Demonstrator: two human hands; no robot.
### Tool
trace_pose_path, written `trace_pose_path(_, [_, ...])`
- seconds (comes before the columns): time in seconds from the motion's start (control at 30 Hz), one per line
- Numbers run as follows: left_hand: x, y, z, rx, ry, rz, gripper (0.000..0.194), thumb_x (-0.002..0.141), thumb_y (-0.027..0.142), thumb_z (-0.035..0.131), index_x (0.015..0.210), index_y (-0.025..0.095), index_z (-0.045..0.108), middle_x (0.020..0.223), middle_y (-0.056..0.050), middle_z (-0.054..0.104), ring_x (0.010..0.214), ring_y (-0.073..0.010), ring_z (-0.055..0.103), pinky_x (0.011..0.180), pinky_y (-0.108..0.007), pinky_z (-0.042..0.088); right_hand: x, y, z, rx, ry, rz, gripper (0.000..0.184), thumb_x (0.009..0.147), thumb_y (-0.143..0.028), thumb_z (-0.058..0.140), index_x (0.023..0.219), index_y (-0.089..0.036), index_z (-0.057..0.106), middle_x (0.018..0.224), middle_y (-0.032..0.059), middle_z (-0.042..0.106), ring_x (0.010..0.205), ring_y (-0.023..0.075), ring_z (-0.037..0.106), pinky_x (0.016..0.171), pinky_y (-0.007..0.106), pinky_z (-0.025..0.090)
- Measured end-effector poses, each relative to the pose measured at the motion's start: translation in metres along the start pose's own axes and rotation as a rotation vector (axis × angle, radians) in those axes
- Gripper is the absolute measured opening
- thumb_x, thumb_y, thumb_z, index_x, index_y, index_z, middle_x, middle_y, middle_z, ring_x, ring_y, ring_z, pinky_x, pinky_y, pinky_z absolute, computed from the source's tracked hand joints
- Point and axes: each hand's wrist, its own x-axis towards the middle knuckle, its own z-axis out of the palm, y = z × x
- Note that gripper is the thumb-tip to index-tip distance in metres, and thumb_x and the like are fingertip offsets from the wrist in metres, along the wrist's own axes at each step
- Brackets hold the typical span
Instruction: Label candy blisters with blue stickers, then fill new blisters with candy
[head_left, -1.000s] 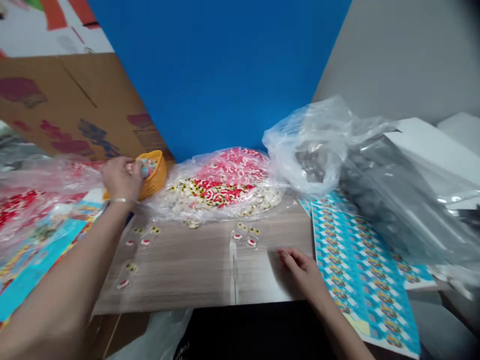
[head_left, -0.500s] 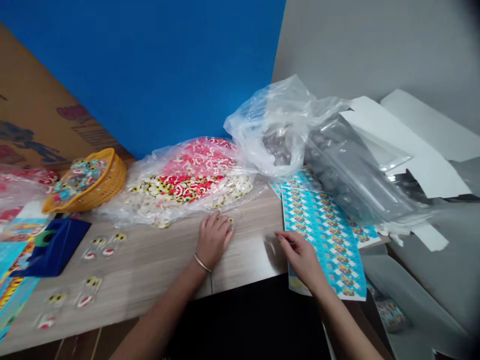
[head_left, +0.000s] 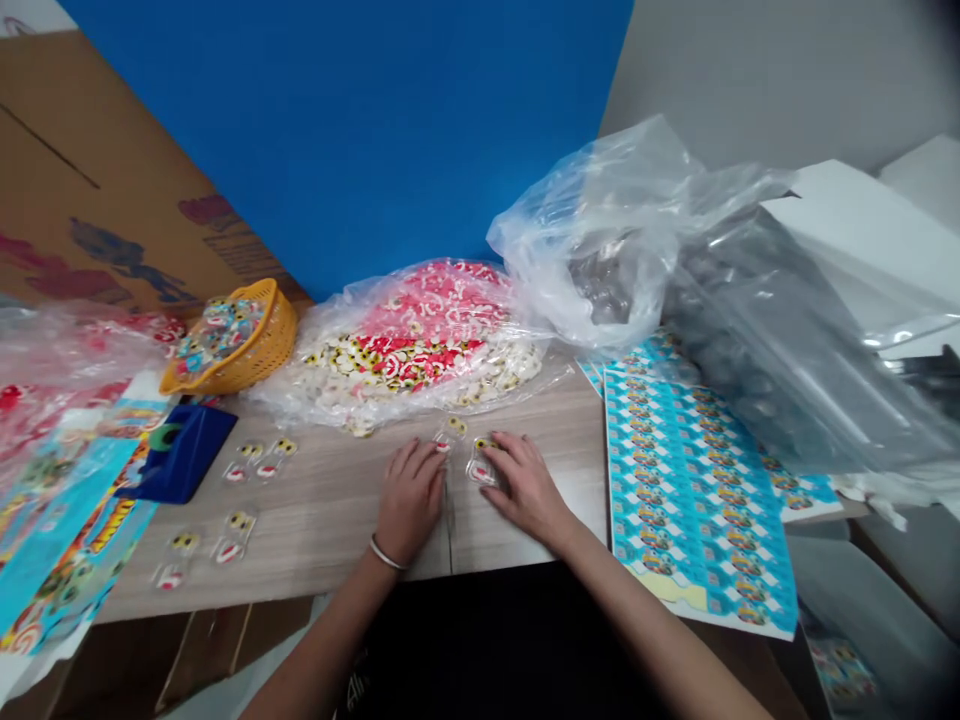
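My left hand [head_left: 410, 502] and my right hand [head_left: 526, 490] lie palm down, side by side, on the wood-grain table [head_left: 330, 520]. Small clear packets [head_left: 469, 450] holding yellow-and-red printed pieces sit between them. The left fingertips are beside one packet, and the right fingers rest on another. Neither hand visibly grips anything. A bangle circles my left wrist. Behind the hands lies a large clear bag of white, red and yellow pieces [head_left: 420, 345].
An orange basket of packets [head_left: 240, 340] and a blue box [head_left: 184, 452] stand at the left, near several more packets [head_left: 255, 460]. Printed blue sheets [head_left: 690, 500] lie at the right under grey plastic bags [head_left: 772, 330]. Cardboard and a blue board stand behind.
My left hand has come from the basket to the table's middle. My right hand has moved left off the blue sheets to the packets. The view has shifted too.
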Motion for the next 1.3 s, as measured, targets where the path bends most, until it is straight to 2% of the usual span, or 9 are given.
trace_pose_path(0.17, [-0.002, 0.027, 0.002, -0.148, 0.039, -0.030, 0.029, 0.094, 0.017, 0.046, 0.121, 0.021, 0.058, 0.115, -0.010, 0.068, 0.110, -0.0227, 0.062, 0.095, -0.042, 0.052, -0.003, 0.007, -0.001, 0.064, 0.031, -0.040, 0.059, 0.082, -0.039, 0.069, 0.135, -0.018, 0.052, 0.155, 0.0194, 0.031, 0.145, 0.0338, 0.024, 0.113, 0.058, 0.028])
trace_pose_path(0.47, [0.011, 0.061, 0.016, -0.353, -0.081, -0.220, 0.031, 0.096, 0.015, 0.038, 0.122, 0.017, 0.055, 0.112, -0.010, 0.068, 0.105, -0.0207, 0.064, 0.092, -0.039, 0.054, -0.008, -0.001, -0.010, 0.154, -0.070, -0.172, 0.019, 0.088, -0.024, 0.060, 0.106, -0.021, 0.067, 0.133, 0.0115, 0.058, 0.139, 0.0283, 0.037, 0.113, 0.054, 0.033])
trace_pose_path(0.63, [0.010, 0.068, 0.014, -0.439, -0.060, -0.261, 0.031, 0.093, 0.013, 0.042, 0.122, 0.018, 0.054, 0.114, -0.010, 0.064, 0.108, -0.0208, 0.060, 0.095, -0.040, 0.053, -0.021, -0.001, -0.021, 0.218, -0.018, -0.142, 0.011, 0.090, -0.022, 0.058, 0.095, -0.023, 0.067, 0.115, 0.0084, 0.068, 0.135, 0.0266, 0.044, 0.112, 0.053, 0.035])
trace_pose_path(0.73, [0.007, 0.070, 0.015, -0.442, -0.062, -0.254, 0.035, 0.093, 0.011, 0.039, 0.124, 0.019, 0.052, 0.115, -0.011, 0.062, 0.110, -0.0218, 0.060, 0.096, -0.042, 0.052, -0.022, 0.005, -0.025, 0.198, 0.081, -0.023, 0.016, 0.090, -0.027, 0.058, 0.103, -0.022, 0.066, 0.122, 0.0107, 0.065, 0.133, 0.0276, 0.045, 0.111, 0.053, 0.035])
trace_pose_path(0.8, [0.004, 0.071, 0.014, -0.437, -0.081, -0.254, 0.037, 0.092, 0.011, 0.041, 0.127, 0.019, 0.050, 0.116, -0.012, 0.061, 0.111, -0.0234, 0.059, 0.097, -0.045, 0.051, -0.018, 0.011, -0.026, 0.106, 0.098, 0.068, 0.037, 0.088, -0.037, 0.061, 0.122, -0.021, 0.060, 0.133, 0.0145, 0.058, 0.136, 0.0326, 0.041, 0.111, 0.059, 0.032])
trace_pose_path(0.87, [0.000, 0.073, 0.012, -0.422, -0.124, -0.250, 0.042, 0.090, 0.016, 0.049, 0.132, 0.019, 0.046, 0.120, -0.013, 0.059, 0.114, -0.0258, 0.057, 0.097, -0.046, 0.050, -0.013, 0.017, -0.026, 0.009, 0.029, 0.097, 0.065, 0.083, -0.049, 0.066, 0.139, -0.020, 0.048, 0.143, 0.0169, 0.050, 0.140, 0.0385, 0.032, 0.109, 0.067, 0.026])
trace_pose_path(0.93, [-0.005, 0.074, 0.011, -0.385, -0.164, -0.226, 0.054, 0.086, 0.022, 0.059, 0.138, 0.019, 0.041, 0.125, -0.014, 0.057, 0.118, -0.0287, 0.055, 0.099, -0.048, 0.049, -0.008, 0.022, -0.027, -0.047, -0.059, 0.077, 0.077, 0.080, -0.053, 0.067, 0.144, -0.021, 0.041, 0.148, 0.0162, 0.045, 0.142, 0.0410, 0.026, 0.108, 0.070, 0.022])
trace_pose_path(1.07, [-0.009, 0.073, 0.013, -0.304, -0.186, -0.169, 0.071, 0.082, 0.029, 0.067, 0.144, 0.020, 0.033, 0.130, -0.015, 0.056, 0.119, -0.0312, 0.052, 0.101, -0.051, 0.045, -0.003, 0.026, -0.031, -0.079, -0.117, 0.032, 0.054, 0.084, -0.045, 0.065, 0.134, -0.026, 0.055, 0.144, 0.0124, 0.050, 0.141, 0.0390, 0.030, 0.108, 0.069, 0.021])
trace_pose_path(1.3, [-0.004, 0.068, 0.014, -0.327, -0.209, -0.138, 0.064, 0.083, 0.024, 0.067, 0.140, 0.020, 0.039, 0.124, -0.012, 0.059, 0.113, -0.0277, 0.054, 0.099, -0.047, 0.046, -0.017, 0.019, -0.038, -0.045, -0.198, -0.047, 0.041, 0.086, -0.042, 0.064, 0.123, -0.026, 0.061, 0.144, 0.0102, 0.050, 0.141, 0.0360, 0.030, 0.110, 0.067, 0.019])
